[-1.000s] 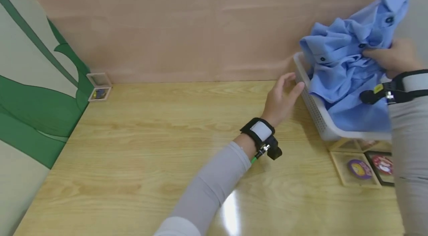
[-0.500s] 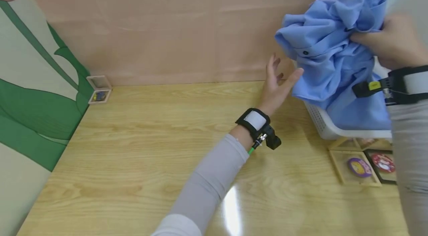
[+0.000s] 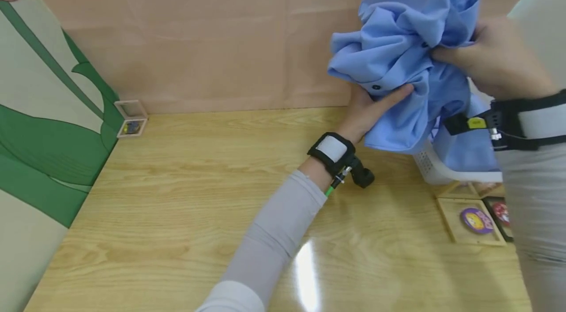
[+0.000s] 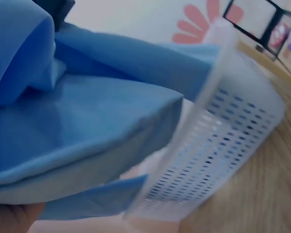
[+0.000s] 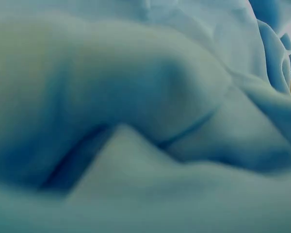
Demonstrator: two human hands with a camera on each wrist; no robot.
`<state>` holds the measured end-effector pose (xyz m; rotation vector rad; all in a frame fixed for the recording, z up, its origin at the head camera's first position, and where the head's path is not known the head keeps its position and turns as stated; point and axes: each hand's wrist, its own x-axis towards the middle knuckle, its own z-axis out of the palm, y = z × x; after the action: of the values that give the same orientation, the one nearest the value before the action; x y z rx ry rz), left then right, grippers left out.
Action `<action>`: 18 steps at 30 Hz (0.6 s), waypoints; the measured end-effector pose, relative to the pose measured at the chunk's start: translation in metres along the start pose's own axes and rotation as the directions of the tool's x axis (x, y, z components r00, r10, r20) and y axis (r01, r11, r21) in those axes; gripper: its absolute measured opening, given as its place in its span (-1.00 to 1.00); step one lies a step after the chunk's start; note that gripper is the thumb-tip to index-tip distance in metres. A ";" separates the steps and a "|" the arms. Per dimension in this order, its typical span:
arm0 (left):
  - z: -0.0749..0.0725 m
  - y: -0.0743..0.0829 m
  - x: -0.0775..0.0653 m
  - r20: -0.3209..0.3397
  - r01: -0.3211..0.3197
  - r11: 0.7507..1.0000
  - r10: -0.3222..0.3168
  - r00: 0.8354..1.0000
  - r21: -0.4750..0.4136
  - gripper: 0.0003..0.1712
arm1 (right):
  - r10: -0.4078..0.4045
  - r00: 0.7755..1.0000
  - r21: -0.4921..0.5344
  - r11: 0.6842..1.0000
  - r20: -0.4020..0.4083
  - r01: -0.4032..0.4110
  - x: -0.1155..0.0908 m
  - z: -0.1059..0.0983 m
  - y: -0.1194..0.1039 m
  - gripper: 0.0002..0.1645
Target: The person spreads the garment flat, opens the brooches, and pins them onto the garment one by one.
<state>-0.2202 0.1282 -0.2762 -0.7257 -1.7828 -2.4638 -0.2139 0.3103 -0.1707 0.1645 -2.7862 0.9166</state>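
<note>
A bunched blue button-up shirt point(image 3: 398, 51) hangs over the left side of a white perforated basket point(image 3: 435, 169), part of its cloth still inside. My right hand point(image 3: 504, 59) grips the shirt high up, thumb in front. Lower down, my left hand point(image 3: 362, 110) has its thumb across the front of the shirt, with the other fingers hidden behind the cloth. In the left wrist view, a bit of that hand point(image 4: 14, 218) shows under a fold, and the basket wall point(image 4: 203, 150) stands to the right. Blurred folds of the shirt point(image 5: 136, 97) fill the right wrist view.
In front of the basket lie a light-framed case with a purple round badge point(image 3: 476, 220) and a dark-framed case point(image 3: 501, 216) with a red one. A small open box point(image 3: 131, 127) sits at the table's far left corner. A pinkish cloth backdrop point(image 3: 221, 32) rises behind the table.
My right hand has lifted the shirt up and leftward, partly out of the basket. My left hand has left the basket's side and moved onto the shirt's lower left part.
</note>
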 end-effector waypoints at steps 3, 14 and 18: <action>-0.001 0.020 -0.005 0.022 -0.051 0.998 0.051 0.998 -0.027 -0.25 | -0.036 0.999 0.064 0.997 -0.026 0.038 0.001 0.004 -0.012 -0.71; -0.035 0.056 -0.011 -0.026 -0.167 0.985 0.168 0.985 0.039 -0.40 | -0.164 0.984 0.191 0.966 -0.068 0.174 0.015 0.025 -0.063 -0.82; -0.055 0.070 -0.011 -0.069 -0.224 0.969 0.232 0.970 0.105 -0.43 | -0.231 0.971 0.239 0.941 -0.064 0.240 0.026 0.035 -0.092 -0.82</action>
<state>-0.2105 0.0511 -0.2311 -0.7649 -1.6721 -2.2119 -0.2290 0.2150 -0.1400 0.5034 -2.5397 1.1828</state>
